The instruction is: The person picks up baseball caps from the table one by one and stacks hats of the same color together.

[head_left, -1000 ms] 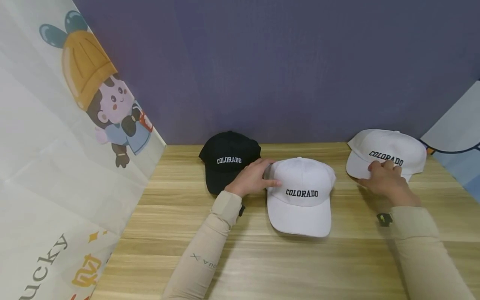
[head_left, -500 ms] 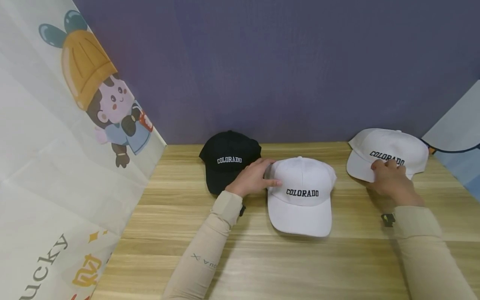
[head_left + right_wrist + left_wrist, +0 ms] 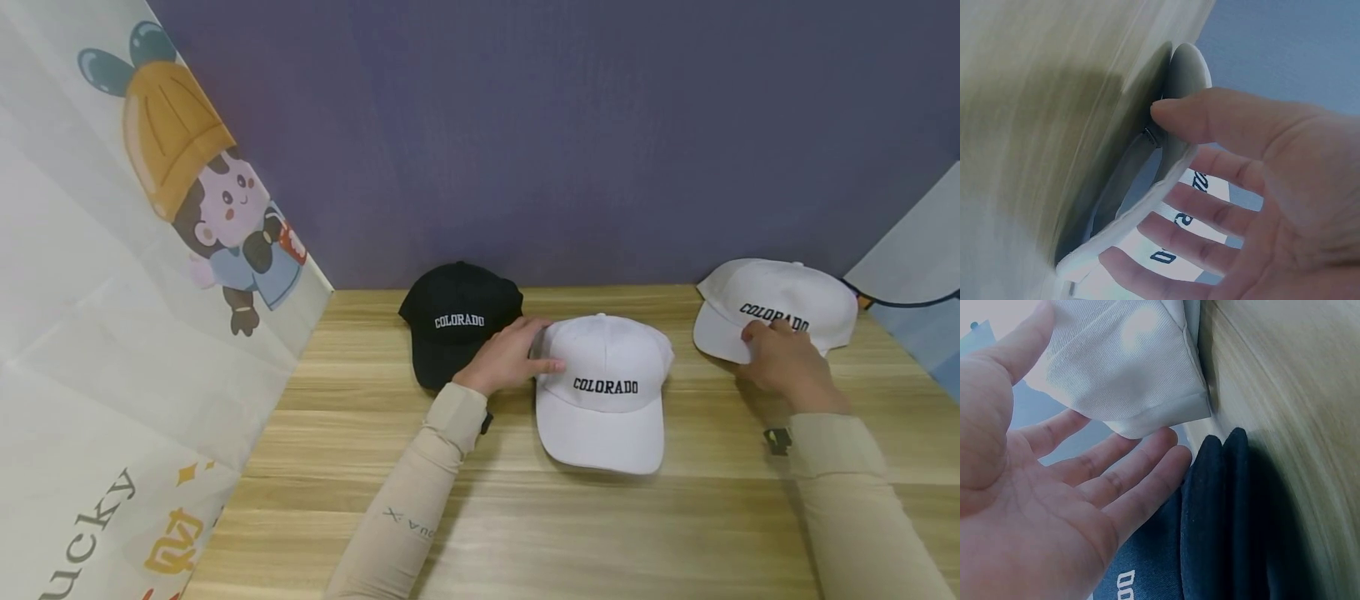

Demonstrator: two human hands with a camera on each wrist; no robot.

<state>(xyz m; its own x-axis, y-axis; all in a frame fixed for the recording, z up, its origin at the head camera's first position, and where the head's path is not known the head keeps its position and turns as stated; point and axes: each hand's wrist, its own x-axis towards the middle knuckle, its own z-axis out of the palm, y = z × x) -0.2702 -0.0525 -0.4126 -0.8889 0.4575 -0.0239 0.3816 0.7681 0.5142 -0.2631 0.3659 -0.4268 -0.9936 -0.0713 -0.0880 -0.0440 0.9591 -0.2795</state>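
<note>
My left hand (image 3: 506, 357) touches the left side of the middle white baseball cap (image 3: 600, 367), its thumb in front and its fingers reaching behind. In the left wrist view these fingers (image 3: 1129, 465) are nearly straight, between the white cap (image 3: 1129, 362) and the black cap (image 3: 1210, 519). My right hand (image 3: 795, 367) pinches the brim of another white cap (image 3: 787, 287) at the right. The right wrist view shows the thumb (image 3: 1185, 115) under that brim (image 3: 1191, 69) and the fingers on top. All the caps read COLORADO; the right one's lettering is partly covered.
The black baseball cap (image 3: 457, 292) sits left of the middle cap on the wood-grain table (image 3: 570, 533). A dark blue-grey wall (image 3: 525, 142) rises behind. White sheeting with a cartoon figure (image 3: 232, 208) borders the left side; another printed sheet (image 3: 926, 250) is at the right.
My right hand has shifted slightly rightward, and its thumb has gone out of sight under the brim. The right cap has moved slightly right. My left hand stays almost still.
</note>
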